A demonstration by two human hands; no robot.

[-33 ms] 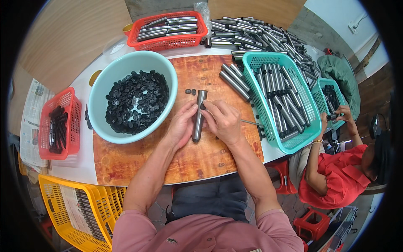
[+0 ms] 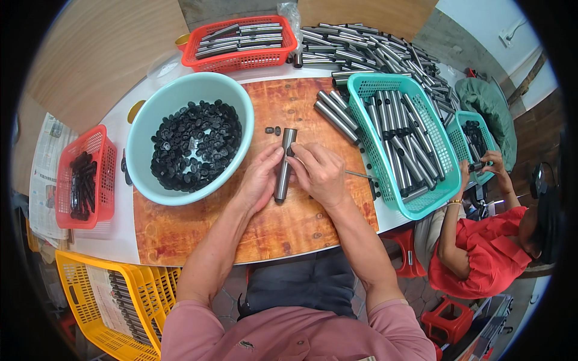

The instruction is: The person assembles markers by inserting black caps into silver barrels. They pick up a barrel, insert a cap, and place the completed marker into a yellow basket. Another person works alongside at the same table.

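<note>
My left hand is closed around a silver metal tube, holding it nearly upright in the picture over the wooden board. The thumb and fingers of my right hand pinch at the tube's upper side, against a small black plug that is partly hidden by the fingertips. Two loose black plugs lie on the board just beyond the tube. To the left, a light-blue bowl holds a heap of similar small black oval plugs. A thin metal rod lies right of my right hand.
On the right stands a green basket of metal tubes, with more tubes beside it and a big pile behind. Red baskets stand at the back and left. A yellow crate is low left. A co-worker sits right.
</note>
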